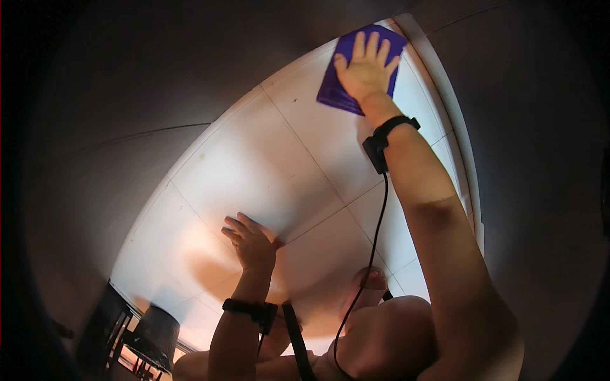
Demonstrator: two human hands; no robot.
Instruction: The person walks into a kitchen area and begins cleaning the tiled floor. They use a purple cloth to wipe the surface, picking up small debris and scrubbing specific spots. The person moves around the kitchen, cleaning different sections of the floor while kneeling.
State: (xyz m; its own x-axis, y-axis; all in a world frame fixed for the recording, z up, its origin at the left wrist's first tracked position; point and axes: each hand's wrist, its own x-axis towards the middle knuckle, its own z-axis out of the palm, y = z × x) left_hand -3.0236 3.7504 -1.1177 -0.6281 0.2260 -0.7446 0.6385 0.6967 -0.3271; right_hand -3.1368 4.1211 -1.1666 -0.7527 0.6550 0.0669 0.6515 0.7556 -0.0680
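Observation:
My right hand [367, 69] lies flat with spread fingers on a purple cloth [340, 90], pressing it against the pale tiled floor [305, 119] near the corner where two dark walls meet. The fingers are not closed around the cloth. Lower and to the left, my left hand [250, 240] is held with its fingers apart and nothing in it; whether it touches the floor I cannot tell. Both wrists carry black straps with small devices, and a black cable hangs from the right one. My bare knees and a foot show at the bottom.
Dark walls [143, 85] rise on the left and the right [533, 166] of the floor, with a pale skirting [457, 114] along the right one. At the lower left stand a black bucket-like object [155, 331] and dark furniture-like legs [114, 333].

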